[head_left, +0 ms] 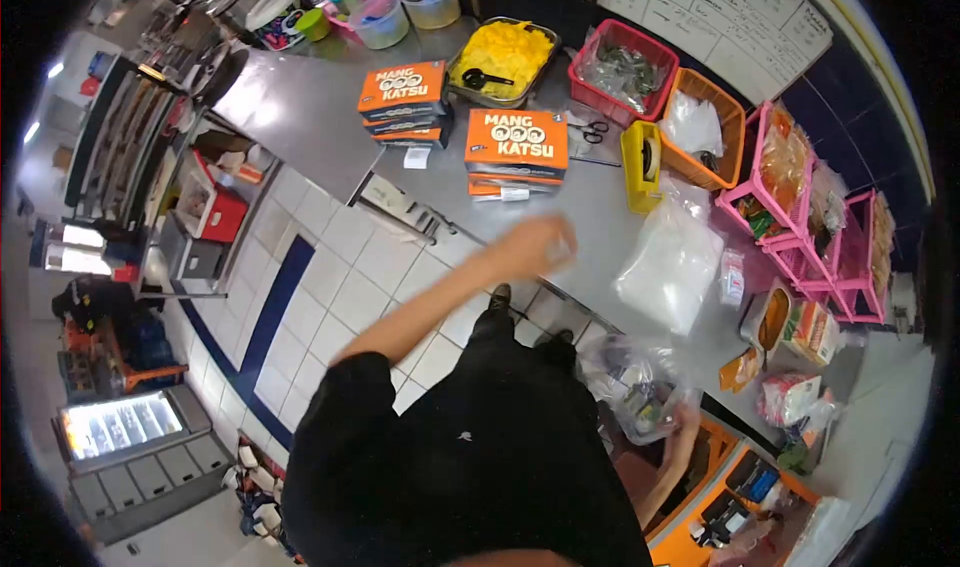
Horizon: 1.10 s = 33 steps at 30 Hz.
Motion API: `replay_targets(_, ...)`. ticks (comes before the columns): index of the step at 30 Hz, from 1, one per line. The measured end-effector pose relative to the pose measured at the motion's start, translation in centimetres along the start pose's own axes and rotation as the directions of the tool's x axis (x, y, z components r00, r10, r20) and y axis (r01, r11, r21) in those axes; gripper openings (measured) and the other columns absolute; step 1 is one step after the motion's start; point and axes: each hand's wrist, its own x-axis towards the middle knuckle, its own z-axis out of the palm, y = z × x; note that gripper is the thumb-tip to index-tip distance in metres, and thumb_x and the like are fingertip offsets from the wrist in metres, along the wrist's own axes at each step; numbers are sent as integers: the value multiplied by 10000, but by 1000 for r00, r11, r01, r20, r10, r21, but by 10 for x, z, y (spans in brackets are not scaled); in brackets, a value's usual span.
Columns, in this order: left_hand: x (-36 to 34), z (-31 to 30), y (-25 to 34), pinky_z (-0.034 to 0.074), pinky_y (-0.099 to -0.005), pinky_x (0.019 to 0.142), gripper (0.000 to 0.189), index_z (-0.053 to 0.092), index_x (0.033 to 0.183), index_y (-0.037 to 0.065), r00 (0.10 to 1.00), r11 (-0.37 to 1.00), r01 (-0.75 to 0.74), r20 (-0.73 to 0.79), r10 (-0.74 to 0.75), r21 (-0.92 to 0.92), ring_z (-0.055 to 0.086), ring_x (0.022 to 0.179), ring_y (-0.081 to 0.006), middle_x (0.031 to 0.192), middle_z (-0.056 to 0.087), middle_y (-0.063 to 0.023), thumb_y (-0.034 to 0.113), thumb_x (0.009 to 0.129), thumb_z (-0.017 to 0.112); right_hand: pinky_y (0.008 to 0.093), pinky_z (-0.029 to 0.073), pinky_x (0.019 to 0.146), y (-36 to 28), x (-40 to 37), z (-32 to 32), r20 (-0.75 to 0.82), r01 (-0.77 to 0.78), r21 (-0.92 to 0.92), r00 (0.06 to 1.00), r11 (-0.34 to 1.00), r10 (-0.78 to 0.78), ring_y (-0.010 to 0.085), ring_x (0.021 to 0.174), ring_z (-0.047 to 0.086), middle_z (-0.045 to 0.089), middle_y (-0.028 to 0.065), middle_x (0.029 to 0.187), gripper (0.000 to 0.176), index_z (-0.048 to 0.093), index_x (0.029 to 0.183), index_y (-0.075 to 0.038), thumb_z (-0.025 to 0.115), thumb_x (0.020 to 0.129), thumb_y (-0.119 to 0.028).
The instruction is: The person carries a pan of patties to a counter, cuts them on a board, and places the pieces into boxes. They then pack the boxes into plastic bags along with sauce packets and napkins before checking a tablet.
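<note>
My left hand [540, 248] is over the near edge of the steel counter, just below a stack of orange-and-black boxes [516, 145] lettered MANG KATSU. Its fingers look bent but are smeared by motion, so I cannot make out their grip. Low on the right, my right hand [684, 417] is closed on the side of a clear plastic bag [640, 382] with small packets inside. This bag hangs at the counter's front edge. A second stack of the same boxes [403, 97] stands farther left, with a white slip [416, 158] beside it.
On the steel counter [600, 212] are a tray of yellow shreds [503, 55] with a black spoon, scissors [592, 131], a pink basket [625, 72], an orange basket [705, 127] and white plastic bags [672, 267]. Pink racks [800, 222] stand right. An orange drawer unit [710, 507] sits below.
</note>
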Motion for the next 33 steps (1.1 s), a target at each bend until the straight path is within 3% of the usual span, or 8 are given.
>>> replay_targets(6,87,-93,-125,407,-459,945,587,500,1116,79,933,685,-244,-26,359,686,479,1115,-376,1151,507,-208,270,646,796,228,292,492,-111,20,85,-184,245,-506,906,827,-381,22,578,376,439,-65,681,415,562,1179,-26,578,939,-364)
replay_targets(11,112,-120,-90,410,-433,939,792,393,1187,65,947,855,-188,320,27,483,491,1059,-382,1096,494,-194,303,566,823,311,368,487,-143,50,102,-129,295,-785,782,545,-610,111,487,417,473,-19,620,420,580,1153,24,553,951,-343)
replay_targets(17,87,-96,63,356,-398,1059,941,338,1373,63,806,934,-331,475,353,-131,458,1221,-319,1312,440,-180,327,615,828,413,450,618,-176,14,228,-231,183,-692,860,698,-454,327,691,600,614,205,780,390,584,1167,8,568,936,-306)
replay_targets(21,76,-5,65,361,-402,1048,965,282,1422,69,856,959,-88,471,211,-270,454,1234,-324,1328,438,-183,432,690,795,394,429,582,-139,-36,265,191,440,-898,431,20,-882,392,656,546,527,202,760,98,566,904,9,542,826,-46)
replay_targets(23,80,54,29,401,-401,1013,945,290,1418,76,923,919,14,358,141,-395,495,1190,-314,1286,477,-168,435,701,790,417,427,592,-89,-42,246,36,501,-847,383,175,-923,399,686,529,513,201,782,122,557,874,16,503,765,8)
replay_targets(25,88,103,4,474,-368,904,927,267,1419,86,883,521,467,398,-247,-714,562,1078,-254,1173,546,-114,437,726,772,441,421,625,-31,-38,228,-25,408,-856,581,318,-814,397,728,524,513,210,795,103,546,898,18,515,820,-42)
replay_targets(30,110,159,51,476,-357,875,919,206,1434,83,678,-51,461,389,-624,-886,552,1034,-222,1135,538,-95,394,760,747,397,496,759,38,-30,236,301,451,-644,892,617,-338,382,871,616,637,220,929,151,621,995,10,587,872,-71)
replay_targets(33,102,213,6,342,-444,1021,974,180,1425,-30,768,858,247,-449,-457,-451,382,1207,-379,1306,392,-212,386,747,742,380,511,739,-50,-42,244,664,707,-466,677,533,-318,337,828,647,668,193,886,133,652,963,5,607,870,-80)
